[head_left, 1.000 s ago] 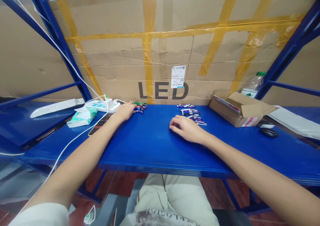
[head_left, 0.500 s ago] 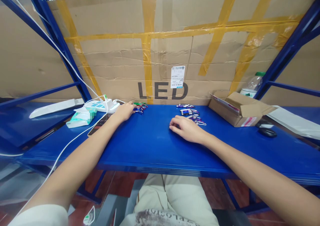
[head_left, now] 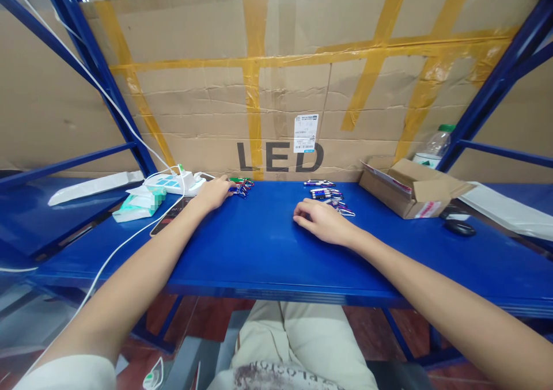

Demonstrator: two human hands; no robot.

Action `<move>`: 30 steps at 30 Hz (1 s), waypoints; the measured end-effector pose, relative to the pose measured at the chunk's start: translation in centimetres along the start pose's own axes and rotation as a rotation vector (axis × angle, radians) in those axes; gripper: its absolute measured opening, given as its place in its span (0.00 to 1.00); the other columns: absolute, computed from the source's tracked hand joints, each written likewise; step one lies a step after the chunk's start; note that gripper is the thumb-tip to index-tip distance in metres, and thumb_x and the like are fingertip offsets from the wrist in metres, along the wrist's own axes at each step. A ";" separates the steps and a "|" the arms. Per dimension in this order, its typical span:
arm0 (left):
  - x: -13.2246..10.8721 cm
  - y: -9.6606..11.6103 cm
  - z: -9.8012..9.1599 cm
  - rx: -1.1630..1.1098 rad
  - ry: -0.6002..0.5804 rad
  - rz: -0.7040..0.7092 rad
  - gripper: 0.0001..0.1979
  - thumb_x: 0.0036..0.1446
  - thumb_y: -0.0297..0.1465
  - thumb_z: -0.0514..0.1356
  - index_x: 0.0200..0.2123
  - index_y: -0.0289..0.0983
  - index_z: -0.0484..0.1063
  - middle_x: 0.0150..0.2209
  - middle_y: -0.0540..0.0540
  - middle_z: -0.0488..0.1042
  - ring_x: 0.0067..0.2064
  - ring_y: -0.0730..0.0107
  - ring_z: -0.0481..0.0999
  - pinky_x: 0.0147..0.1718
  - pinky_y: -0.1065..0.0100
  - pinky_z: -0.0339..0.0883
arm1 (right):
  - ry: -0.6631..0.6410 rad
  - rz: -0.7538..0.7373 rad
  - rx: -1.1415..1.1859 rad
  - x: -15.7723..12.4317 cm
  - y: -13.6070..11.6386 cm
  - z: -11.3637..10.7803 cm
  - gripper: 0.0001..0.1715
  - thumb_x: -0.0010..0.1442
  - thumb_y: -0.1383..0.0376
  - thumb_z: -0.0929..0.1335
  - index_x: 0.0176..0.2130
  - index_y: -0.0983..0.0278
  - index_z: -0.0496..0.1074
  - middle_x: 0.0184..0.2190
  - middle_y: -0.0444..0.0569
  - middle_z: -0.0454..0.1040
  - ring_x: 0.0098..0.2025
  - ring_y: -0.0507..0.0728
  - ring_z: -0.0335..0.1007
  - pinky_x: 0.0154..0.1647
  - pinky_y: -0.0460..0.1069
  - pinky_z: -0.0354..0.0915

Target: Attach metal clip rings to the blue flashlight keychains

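My left hand [head_left: 217,193] rests at the far left of the blue table, its fingertips against a small cluster of carabiner keychains [head_left: 242,189] in blue, green and red metal. Those fingertips are partly hidden, so I cannot tell whether they grip one. Palm down on the table lies my right hand [head_left: 318,218], loosely curled, with the thumb apart from the index finger and nothing visible in it. Just beyond it is a row of slim, mostly blue metal cylinders with carabiner clips [head_left: 325,194]; the hand partly covers the nearest ones.
An opened cardboard box [head_left: 395,191] stands at the right, near a black mouse [head_left: 460,227] and a plastic bottle [head_left: 436,145]. Left of my left hand are a power strip [head_left: 166,182], a tissue pack [head_left: 140,203] and a phone [head_left: 166,222]. Taped cardboard [head_left: 194,113] walls the back.
Both hands stay where they were and the keychains have not moved. Only the camera's view has shifted very slightly.
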State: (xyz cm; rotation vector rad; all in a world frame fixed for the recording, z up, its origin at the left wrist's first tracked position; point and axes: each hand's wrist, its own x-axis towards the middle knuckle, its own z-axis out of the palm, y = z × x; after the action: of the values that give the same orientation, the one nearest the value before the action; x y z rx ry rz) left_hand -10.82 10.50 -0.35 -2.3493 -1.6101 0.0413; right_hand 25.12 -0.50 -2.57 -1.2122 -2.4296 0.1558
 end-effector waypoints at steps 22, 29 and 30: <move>-2.5 8.5 -1.4 -0.616 0.056 0.446 0.15 0.73 0.43 0.57 0.49 0.40 0.77 0.48 0.43 0.76 0.46 0.60 0.78 0.47 0.61 0.72 | -0.130 -0.089 0.120 -0.5 -0.5 -0.5 0.06 0.72 0.64 0.69 0.49 0.61 0.73 0.38 0.47 0.78 0.38 0.58 0.74 0.42 0.51 0.65; -2.7 8.3 -1.6 -0.632 0.051 0.454 0.13 0.71 0.42 0.60 0.48 0.40 0.78 0.49 0.43 0.77 0.45 0.61 0.79 0.46 0.62 0.72 | -0.129 -0.091 0.143 -0.5 -0.4 -0.3 0.07 0.72 0.63 0.70 0.49 0.61 0.74 0.36 0.46 0.78 0.37 0.58 0.74 0.39 0.50 0.65; -2.7 8.3 -1.6 -0.629 0.051 0.453 0.13 0.71 0.42 0.61 0.48 0.40 0.77 0.49 0.43 0.77 0.46 0.61 0.79 0.46 0.62 0.72 | -0.131 -0.090 0.138 -0.5 -0.4 -0.3 0.07 0.72 0.63 0.70 0.50 0.61 0.74 0.36 0.46 0.78 0.37 0.58 0.74 0.39 0.50 0.65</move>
State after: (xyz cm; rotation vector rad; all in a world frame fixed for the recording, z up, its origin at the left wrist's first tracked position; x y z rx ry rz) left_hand -3.97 4.93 -1.35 -3.1125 -1.1387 -0.4934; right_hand 25.17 -1.16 -2.28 -1.0604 -2.5325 0.3809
